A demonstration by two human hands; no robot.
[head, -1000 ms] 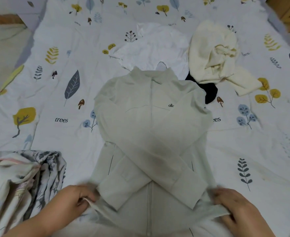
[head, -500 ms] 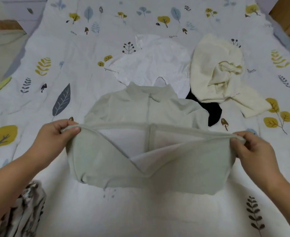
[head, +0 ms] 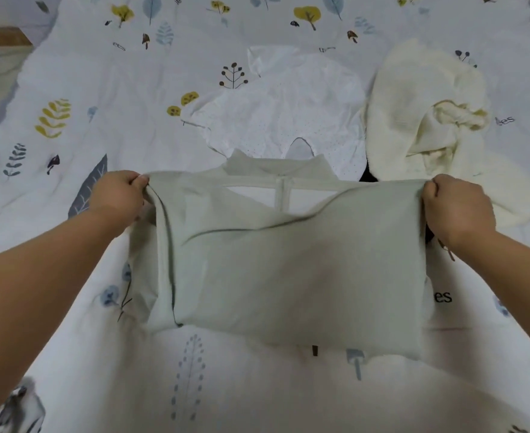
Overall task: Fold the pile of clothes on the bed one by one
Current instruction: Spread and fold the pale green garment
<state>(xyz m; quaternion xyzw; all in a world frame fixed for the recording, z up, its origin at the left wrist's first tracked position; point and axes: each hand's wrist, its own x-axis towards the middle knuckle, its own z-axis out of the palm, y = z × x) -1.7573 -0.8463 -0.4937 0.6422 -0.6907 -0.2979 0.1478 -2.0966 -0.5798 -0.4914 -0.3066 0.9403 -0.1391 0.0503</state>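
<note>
While the left hand [head: 118, 195] and right hand [head: 457, 204] pinch the 2 far corners, the pale green zip-up jacket [head: 288, 260] stretches sideways between them, equally near both.

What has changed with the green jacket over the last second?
Both hands, left hand and right hand, lifted the green jacket's bottom hem and carried it away from the person, up to the collar, folding it in half. They still pinch its corners. The white garment and cream sweater beyond stayed put.
</note>
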